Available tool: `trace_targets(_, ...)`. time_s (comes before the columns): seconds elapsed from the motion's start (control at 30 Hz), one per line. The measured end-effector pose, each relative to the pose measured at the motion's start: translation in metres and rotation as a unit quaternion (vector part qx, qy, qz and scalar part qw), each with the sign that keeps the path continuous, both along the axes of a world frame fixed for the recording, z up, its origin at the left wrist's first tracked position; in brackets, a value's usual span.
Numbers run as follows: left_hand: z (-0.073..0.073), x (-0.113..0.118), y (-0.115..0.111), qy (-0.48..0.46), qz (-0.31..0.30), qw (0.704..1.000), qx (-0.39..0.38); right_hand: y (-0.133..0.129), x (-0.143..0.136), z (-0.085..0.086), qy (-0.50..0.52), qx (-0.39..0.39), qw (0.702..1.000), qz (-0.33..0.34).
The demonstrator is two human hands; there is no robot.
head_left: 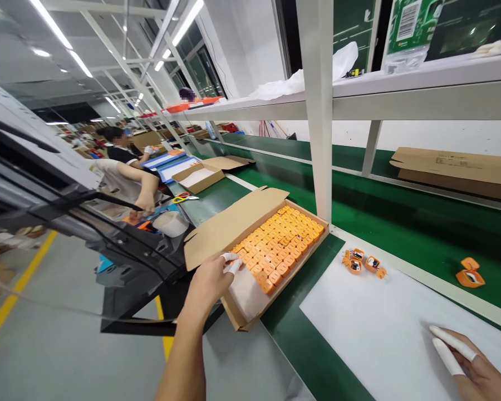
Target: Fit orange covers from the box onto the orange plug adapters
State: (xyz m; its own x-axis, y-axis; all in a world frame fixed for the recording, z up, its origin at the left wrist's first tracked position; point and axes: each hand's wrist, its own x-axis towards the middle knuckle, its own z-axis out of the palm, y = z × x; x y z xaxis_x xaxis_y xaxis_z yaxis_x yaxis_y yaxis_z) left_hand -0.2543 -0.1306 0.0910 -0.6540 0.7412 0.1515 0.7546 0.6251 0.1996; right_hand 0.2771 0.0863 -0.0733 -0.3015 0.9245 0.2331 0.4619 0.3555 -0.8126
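My left hand (pixel 211 281), wearing white finger cots, reaches into an open cardboard box (pixel 294 278). Its thumb and index finger close at the near-left end of the rows of small orange square cases (pixel 281 242), around a case at that corner; the fingers partly hide it. Bare white lining (pixel 248 295) shows in the front part of the box. Over a white sheet (pixel 359 328) at the lower right, my right hand (pixel 474 362) has its cotted thumb and index finger slightly apart, with nothing visible between them. Several orange cases with flipped lids (pixel 354 260) lie on the sheet's far edge.
One open orange case (pixel 470 273) sits on the green belt (pixel 401 223). A white post (pixel 317 111) rises behind the box, supporting a shelf with a bottle (pixel 413 33). Scissors (pixel 185 197), a tape roll (pixel 170 223) and a grey machine arm (pixel 129 245) are left; co-workers sit beyond.
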Motion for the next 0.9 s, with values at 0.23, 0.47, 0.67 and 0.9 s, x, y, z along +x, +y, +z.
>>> trace_targets(0.23, 0.005, 0.129, 0.086, -0.052, -0.364, 0.891, 0.267, -0.01, -0.022, 0.036, 0.05, -0.007, 0.997, 0.056)
trace_targets(0.47, -0.056, 0.255, 0.144, -0.17, -0.63, 0.749, 0.116, 0.015, -0.009, 0.079, -0.064, 0.041, 0.997, -0.006)
trace_targets(0.67, -0.092, 0.277, 0.151, -0.252, -0.618, 0.74, 0.081, 0.074, -0.009, 0.072, -0.091, 0.051, 0.992, -0.068)
trace_targets(0.9, -0.095, 0.271, 0.151, -0.349, -0.584, 0.729, 0.076, 0.141, -0.066, 0.063, -0.116, 0.042, 0.988, -0.096)
